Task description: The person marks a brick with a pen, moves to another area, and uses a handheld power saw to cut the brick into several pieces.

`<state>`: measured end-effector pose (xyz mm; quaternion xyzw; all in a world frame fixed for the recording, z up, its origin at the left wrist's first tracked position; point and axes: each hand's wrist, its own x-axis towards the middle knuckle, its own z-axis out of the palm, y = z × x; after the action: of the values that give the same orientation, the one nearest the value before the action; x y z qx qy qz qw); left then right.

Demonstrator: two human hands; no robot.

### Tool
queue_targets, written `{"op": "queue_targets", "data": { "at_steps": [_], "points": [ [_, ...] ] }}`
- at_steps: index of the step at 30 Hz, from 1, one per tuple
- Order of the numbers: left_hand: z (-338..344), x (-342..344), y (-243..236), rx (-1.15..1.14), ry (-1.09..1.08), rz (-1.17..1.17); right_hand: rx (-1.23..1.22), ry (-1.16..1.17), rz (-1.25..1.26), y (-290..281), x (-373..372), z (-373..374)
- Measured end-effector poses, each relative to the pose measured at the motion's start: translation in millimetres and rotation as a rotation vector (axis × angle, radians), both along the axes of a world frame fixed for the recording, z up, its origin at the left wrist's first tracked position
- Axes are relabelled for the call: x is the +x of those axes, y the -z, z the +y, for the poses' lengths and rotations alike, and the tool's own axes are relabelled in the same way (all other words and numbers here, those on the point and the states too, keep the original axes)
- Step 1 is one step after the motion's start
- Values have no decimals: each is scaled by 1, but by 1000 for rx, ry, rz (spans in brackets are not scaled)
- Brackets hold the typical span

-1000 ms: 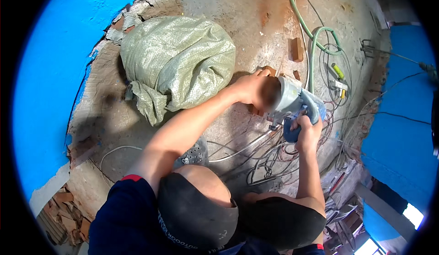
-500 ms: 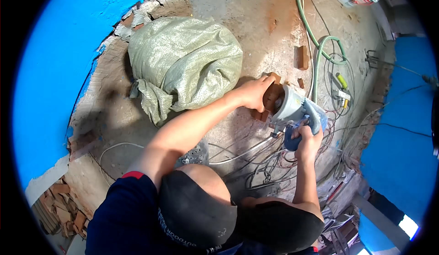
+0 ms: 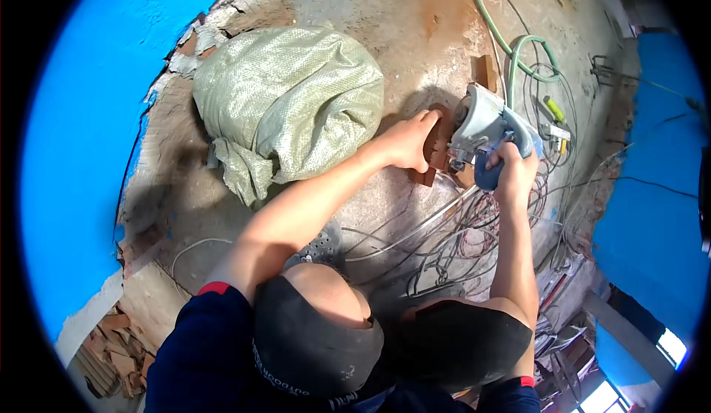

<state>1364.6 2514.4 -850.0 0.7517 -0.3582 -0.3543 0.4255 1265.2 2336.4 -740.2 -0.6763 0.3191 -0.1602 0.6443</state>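
My right hand [image 3: 516, 168] is closed round the handle of a handheld power cutter [image 3: 483, 120] with a grey guard and a blue body. My left hand [image 3: 409, 144] reaches out to a reddish-brown brick [image 3: 438, 137] on the floor, thumb and fingers spread along its near side and gripping it. The cutter is just right of that brick, its guard close to the brick's edge; whether its blade touches the brick is hidden. Past the guard, another brown brick piece [image 3: 486, 72] lies on the concrete.
A full pale-green woven sack [image 3: 296, 105] slumps left of the brick. Tangled cables [image 3: 444, 246] run over the floor between my feet and the cutter. A green hose [image 3: 546, 46] coils beyond, near a yellow-green tube [image 3: 553, 109]. Broken bricks [image 3: 111, 354] pile at lower left, by a blue wall [image 3: 81, 154].
The cutter has moved up and to the right, away from my left hand, showing more of the brick. My left hand stays on the brick. The view has shifted slightly.
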Motion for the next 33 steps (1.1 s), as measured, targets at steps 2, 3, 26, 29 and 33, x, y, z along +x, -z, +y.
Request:
{"op": "queue_targets", "data": {
  "at_steps": [2,3,26,29,33],
  "points": [
    [2,-1,1,-12,-12,-1,11,-9,10,0,-3,4],
    [3,-1,4,-50,-25,-30,30,-24,16,-1,-6,6],
    [7,-1,-17,43,-16,-125,55,-16,20,5,-95,47],
    [8,0,-15,21,-11,-156,56,-23,39,7,-107,52],
    [9,3,-12,20,15,-175,102,-19,49,1,-120,58]
  ]
}}
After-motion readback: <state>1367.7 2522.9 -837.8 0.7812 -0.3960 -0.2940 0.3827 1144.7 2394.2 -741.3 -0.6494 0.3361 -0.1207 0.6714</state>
